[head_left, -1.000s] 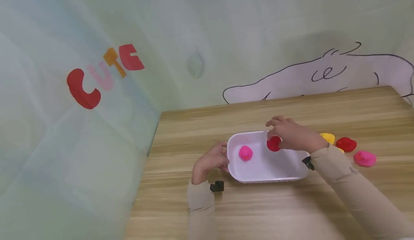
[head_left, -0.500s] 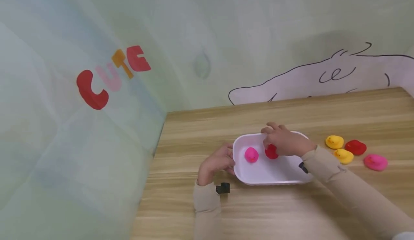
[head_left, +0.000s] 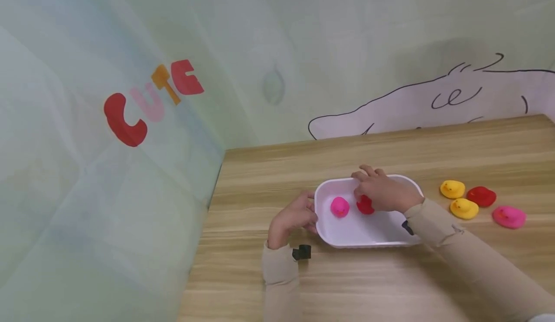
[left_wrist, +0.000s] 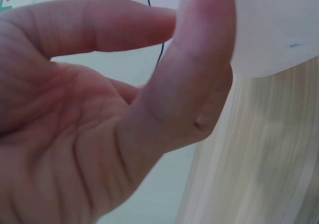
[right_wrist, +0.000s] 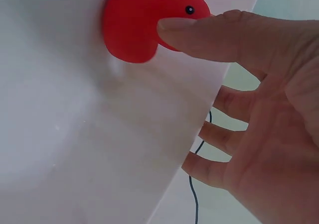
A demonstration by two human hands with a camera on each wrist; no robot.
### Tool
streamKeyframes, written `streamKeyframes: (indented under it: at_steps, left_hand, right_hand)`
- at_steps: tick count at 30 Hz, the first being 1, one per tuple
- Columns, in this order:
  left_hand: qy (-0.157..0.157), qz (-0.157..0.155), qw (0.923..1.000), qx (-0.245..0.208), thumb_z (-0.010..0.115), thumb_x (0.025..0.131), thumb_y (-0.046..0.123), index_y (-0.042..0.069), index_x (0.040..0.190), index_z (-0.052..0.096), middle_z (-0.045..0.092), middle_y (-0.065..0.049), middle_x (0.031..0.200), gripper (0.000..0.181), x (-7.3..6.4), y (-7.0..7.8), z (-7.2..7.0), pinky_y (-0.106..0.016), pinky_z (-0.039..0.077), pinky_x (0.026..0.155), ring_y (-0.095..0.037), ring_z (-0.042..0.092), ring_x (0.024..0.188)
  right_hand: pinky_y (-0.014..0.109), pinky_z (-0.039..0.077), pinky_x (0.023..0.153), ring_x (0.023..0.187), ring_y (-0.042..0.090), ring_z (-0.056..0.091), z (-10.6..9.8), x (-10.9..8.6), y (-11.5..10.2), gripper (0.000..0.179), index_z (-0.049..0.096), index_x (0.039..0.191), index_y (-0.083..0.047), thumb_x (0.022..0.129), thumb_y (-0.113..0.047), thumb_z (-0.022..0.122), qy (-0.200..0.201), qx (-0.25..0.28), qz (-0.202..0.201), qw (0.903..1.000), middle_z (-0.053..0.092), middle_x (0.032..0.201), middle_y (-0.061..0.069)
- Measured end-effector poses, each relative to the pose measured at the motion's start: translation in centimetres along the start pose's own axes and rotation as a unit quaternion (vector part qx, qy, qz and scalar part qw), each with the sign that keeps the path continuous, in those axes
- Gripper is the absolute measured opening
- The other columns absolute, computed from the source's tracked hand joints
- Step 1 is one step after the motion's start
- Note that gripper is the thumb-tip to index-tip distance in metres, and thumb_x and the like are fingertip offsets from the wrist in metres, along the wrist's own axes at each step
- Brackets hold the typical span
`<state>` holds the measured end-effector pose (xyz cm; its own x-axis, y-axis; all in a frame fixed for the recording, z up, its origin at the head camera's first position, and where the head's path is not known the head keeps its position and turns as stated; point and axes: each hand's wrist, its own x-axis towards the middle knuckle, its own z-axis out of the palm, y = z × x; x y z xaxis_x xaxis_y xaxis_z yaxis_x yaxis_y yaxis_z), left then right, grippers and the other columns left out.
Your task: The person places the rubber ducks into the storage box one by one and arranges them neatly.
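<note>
A white plastic basin [head_left: 368, 237] sits on the table, its left end held by my left hand [head_left: 296, 217]. In the left wrist view the bent fingers [left_wrist: 199, 59] lie against the outside of its pale wall [left_wrist: 274, 30]. My right hand [head_left: 386, 192] reaches over the basin's far rim and pinches a red rubber duck [head_left: 365, 205] low inside it. The right wrist view shows the thumb [right_wrist: 199, 37] across the head of that red duck [right_wrist: 132, 25]; the opposing fingertip is hidden. To its left, a pink rubber duck [head_left: 340, 207] sits in the basin.
Right of the basin, two yellow ducks [head_left: 452, 189], another red duck [head_left: 482, 196] and another pink duck [head_left: 509, 217] lie on the wood-grain table [head_left: 260, 167]. A printed cloth backdrop [head_left: 243, 71] rises behind and at the left.
My right hand has lowered the red duck into the basin, beside the pink one. The left hand keeps its hold on the basin's end. The head view has shifted slightly.
</note>
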<state>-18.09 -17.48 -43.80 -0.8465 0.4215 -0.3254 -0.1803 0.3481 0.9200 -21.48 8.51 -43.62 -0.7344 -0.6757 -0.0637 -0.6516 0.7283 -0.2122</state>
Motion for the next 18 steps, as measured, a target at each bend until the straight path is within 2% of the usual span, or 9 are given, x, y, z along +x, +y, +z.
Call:
streamKeyframes:
  at_steps: [7,14,18]
  left_hand:
    - [0.004,-0.011,0.9999,-0.002,0.051,0.076,-0.019,-0.015,0.137,0.031,0.055,-0.027,0.096,0.064,-0.1,0.0,0.0,-0.036,0.065,0.057,-0.019,0.058,0.055]
    - [-0.003,-0.009,1.0,0.0,0.052,0.076,-0.018,-0.015,0.138,0.031,0.055,-0.029,0.099,0.065,0.1,0.1,-0.1,-0.036,0.066,0.058,-0.02,0.058,0.057]
    - [-0.007,-0.005,1.0,0.002,0.052,0.076,-0.019,-0.017,0.137,0.032,0.055,-0.031,0.097,0.064,0.1,0.1,0.0,-0.036,0.065,0.057,-0.02,0.059,0.056]
  right_hand:
    - [0.07,0.046,0.099,0.128,0.048,0.04,-0.5,-0.2,0.0,0.038,0.076,0.101,-0.014,0.071,0.009,0.082,0.031,-0.002,-0.011,0.9995,0.056,0.131,0.023]
    - [0.075,0.036,0.106,0.135,0.051,0.034,-2.1,-1.9,0.5,0.05,0.071,0.118,-0.01,0.072,0.0,0.087,0.014,0.011,0.054,0.9984,0.051,0.139,0.025]
    - [0.076,0.035,0.107,0.135,0.051,0.035,-2.7,-3.7,1.3,0.059,0.064,0.129,-0.006,0.075,-0.001,0.085,0.027,0.018,0.072,0.9969,0.049,0.141,0.027]
